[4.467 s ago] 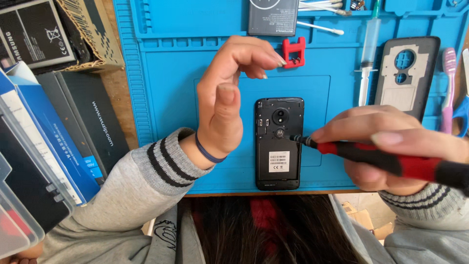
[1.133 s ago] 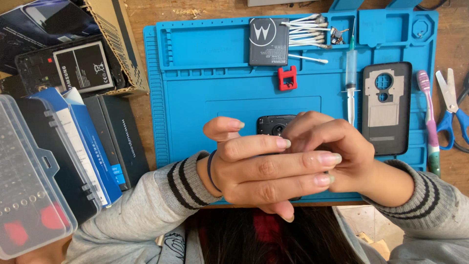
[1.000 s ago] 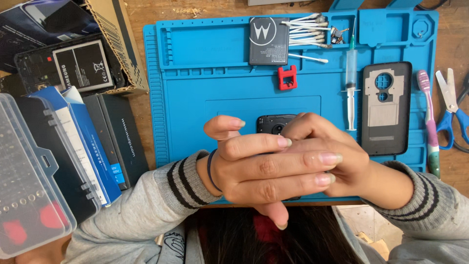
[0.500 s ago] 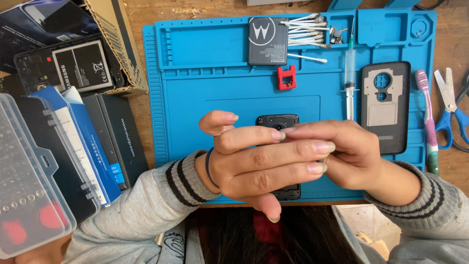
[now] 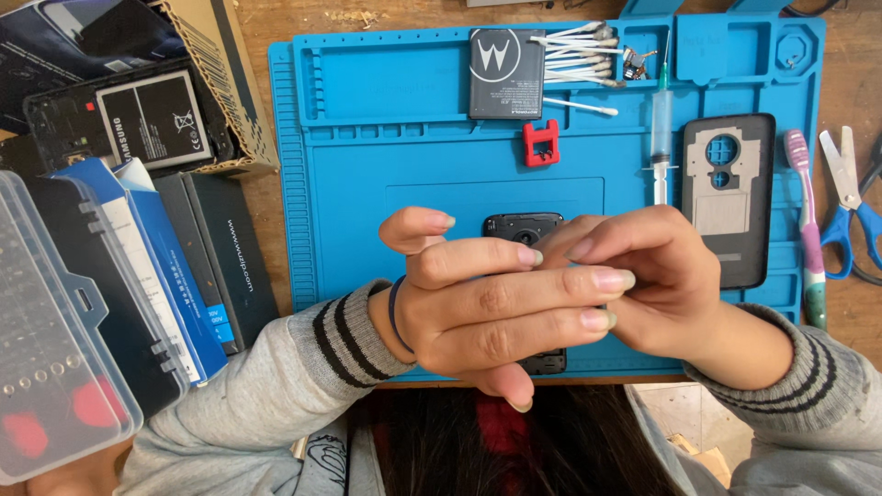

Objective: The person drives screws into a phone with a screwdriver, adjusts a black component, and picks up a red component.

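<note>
A black phone with its back off lies on the blue repair mat [image 5: 367, 184]; only its top edge [image 5: 524, 225] and bottom edge show, the rest is hidden under my hands. My left hand [image 5: 487, 308] hovers over the phone, its fingers stretched to the right across my right hand's fingertips. My right hand [image 5: 657, 280] has its fingers bunched together against the left fingers. Whatever sits between the fingertips is hidden. No tool shows in either hand.
On the mat lie a black battery [image 5: 507, 73], cotton swabs [image 5: 574, 55], a small red part [image 5: 541, 143], a syringe [image 5: 661, 129] and a black back cover [image 5: 728, 197]. A toothbrush [image 5: 807, 230] and scissors [image 5: 850, 202] lie at the right. Boxes and a clear plastic case [image 5: 55, 349] crowd the left.
Earlier my right hand held a red and black screwdriver at the phone; it is out of sight now. Both hands have come together above the phone, shifting only slightly over the last second.
</note>
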